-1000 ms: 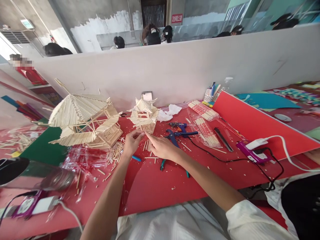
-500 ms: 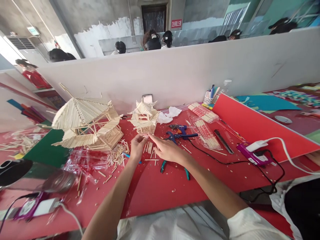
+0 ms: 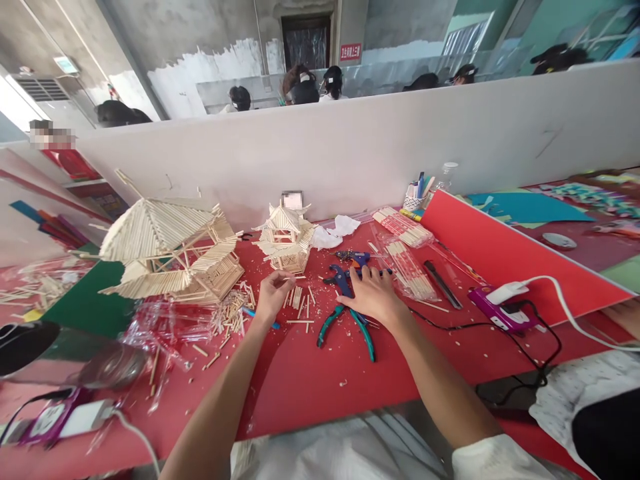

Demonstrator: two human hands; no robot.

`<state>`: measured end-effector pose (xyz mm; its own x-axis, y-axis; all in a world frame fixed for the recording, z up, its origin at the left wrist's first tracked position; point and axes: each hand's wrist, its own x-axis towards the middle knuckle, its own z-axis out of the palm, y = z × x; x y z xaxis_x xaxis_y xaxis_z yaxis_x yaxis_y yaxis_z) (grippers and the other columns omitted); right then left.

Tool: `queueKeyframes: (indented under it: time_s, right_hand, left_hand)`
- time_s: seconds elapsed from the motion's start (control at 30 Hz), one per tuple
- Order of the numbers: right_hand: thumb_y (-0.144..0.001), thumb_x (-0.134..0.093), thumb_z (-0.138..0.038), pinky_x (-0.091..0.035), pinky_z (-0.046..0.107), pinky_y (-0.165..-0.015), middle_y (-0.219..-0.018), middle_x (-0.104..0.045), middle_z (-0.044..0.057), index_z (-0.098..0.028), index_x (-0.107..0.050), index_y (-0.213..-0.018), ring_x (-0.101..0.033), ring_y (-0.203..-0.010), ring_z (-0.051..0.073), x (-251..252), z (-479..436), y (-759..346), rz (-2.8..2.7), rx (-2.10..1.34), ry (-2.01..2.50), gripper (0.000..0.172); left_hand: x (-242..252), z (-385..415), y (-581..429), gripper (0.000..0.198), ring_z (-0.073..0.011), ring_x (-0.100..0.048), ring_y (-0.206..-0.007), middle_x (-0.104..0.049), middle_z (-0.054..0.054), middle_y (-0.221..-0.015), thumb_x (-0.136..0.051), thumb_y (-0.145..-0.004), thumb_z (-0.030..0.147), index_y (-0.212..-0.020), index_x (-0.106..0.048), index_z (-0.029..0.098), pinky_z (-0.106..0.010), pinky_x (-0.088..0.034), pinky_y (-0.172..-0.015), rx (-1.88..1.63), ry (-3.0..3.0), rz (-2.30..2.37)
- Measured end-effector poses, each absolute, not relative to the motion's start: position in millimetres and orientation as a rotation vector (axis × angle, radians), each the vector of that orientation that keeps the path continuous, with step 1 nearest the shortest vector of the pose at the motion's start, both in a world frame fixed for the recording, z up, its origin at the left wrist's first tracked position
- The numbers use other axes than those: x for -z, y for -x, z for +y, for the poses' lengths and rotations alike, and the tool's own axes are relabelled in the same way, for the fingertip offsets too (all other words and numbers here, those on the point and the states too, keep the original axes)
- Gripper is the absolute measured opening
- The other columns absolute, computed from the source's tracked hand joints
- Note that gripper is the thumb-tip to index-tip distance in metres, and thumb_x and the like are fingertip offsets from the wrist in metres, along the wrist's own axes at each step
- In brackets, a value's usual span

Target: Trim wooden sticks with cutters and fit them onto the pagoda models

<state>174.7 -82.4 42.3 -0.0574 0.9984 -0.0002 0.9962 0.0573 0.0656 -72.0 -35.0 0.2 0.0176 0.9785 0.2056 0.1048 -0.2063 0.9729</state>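
Observation:
My left hand (image 3: 273, 294) hovers just in front of the small wooden-stick pavilion model (image 3: 286, 236), fingers curled in a pinch on a short wooden stick. My right hand (image 3: 371, 294) lies over the blue glue gun (image 3: 350, 270), fingers spread across its handle, just above the teal-handled pliers (image 3: 345, 319). Several short cut sticks (image 3: 301, 303) lie on the red table (image 3: 310, 373) between my hands. A larger stick pavilion (image 3: 170, 250) stands to the left.
Packs of wooden sticks (image 3: 407, 257) lie right of the glue gun, with a pen cup (image 3: 416, 193) behind. A purple power strip (image 3: 503, 307) with cables sits at right, another (image 3: 55, 417) at lower left. Crumpled plastic wrap (image 3: 165, 320) and a white partition (image 3: 350, 147) border the area.
My right hand left my left hand and moved right onto the glue gun, uncovering the pliers. My left hand stayed near the small pavilion.

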Motion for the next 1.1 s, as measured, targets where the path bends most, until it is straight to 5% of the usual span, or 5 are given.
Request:
queueKeyframes:
  time_s: [0.23, 0.37, 0.6, 0.83, 1.1]
  right_hand:
    - [-0.099, -0.048, -0.034, -0.037, 0.049, -0.097, -0.128, -0.057, 0.031, 0.001, -0.046, -0.142, -0.054, -0.117, 0.041, -52.7, -82.3, -171.1, 2.299, -0.112, -2.099, 0.056]
    - [-0.104, -0.037, -0.035, -0.042, 0.043, -0.093, -0.128, -0.059, 0.026, -0.008, -0.050, -0.137, -0.060, -0.113, 0.037, -65.8, -85.7, -180.1, 2.447, 0.091, -2.074, 0.045]
    - [-0.106, -0.027, -0.043, -0.044, 0.033, -0.094, -0.128, -0.066, 0.011, -0.021, -0.061, -0.122, -0.062, -0.116, 0.026, -70.4, -86.4, -178.9, 2.745, 0.797, -1.913, 0.043]
    - [-0.105, -0.031, -0.047, -0.045, 0.031, -0.082, -0.098, -0.074, 0.007, -0.022, -0.066, -0.107, -0.068, -0.094, 0.024, -62.8, -78.9, -174.4, 2.848, 0.923, -1.788, 0.043]
    - [-0.105, -0.034, -0.042, -0.045, 0.031, -0.087, -0.109, -0.074, 0.009, -0.022, -0.067, -0.115, -0.067, -0.102, 0.025, -58.3, -78.6, -169.1, 2.936, 0.833, -1.799, 0.039]
  left_hand:
    - [-5.4, -36.1, 72.7, 0.025, -0.0166, -0.063, -0.077, -0.070, -0.002, -0.078, -0.080, -0.070, 0.039, -0.082, -0.072, 0.018, -0.029, -0.049, -0.076, -1.321, -1.383, 1.139]
    - [-7.0, -36.9, 71.0, 0.028, -0.0149, -0.062, -0.073, -0.069, -0.002, -0.074, -0.083, -0.068, 0.039, -0.082, -0.073, 0.017, -0.028, -0.050, -0.075, -1.390, -1.258, 1.080]
    - [-8.1, -41.0, 65.1, 0.028, -0.0133, -0.062, -0.071, -0.070, -0.001, -0.075, -0.085, -0.066, 0.039, -0.081, -0.074, 0.018, -0.026, -0.050, -0.074, -1.459, -1.144, 1.036]
    - [-8.9, -45.3, 57.8, 0.029, -0.0143, -0.063, -0.068, -0.070, -0.002, -0.074, -0.084, -0.066, 0.040, -0.081, -0.074, 0.018, -0.027, -0.050, -0.071, -1.435, -1.148, 1.065]
    - [-8.2, -45.7, 57.3, 0.026, -0.0140, -0.063, -0.070, -0.070, -0.002, -0.074, -0.084, -0.068, 0.038, -0.080, -0.074, 0.017, -0.026, -0.049, -0.070, -1.471, -1.165, 1.075]
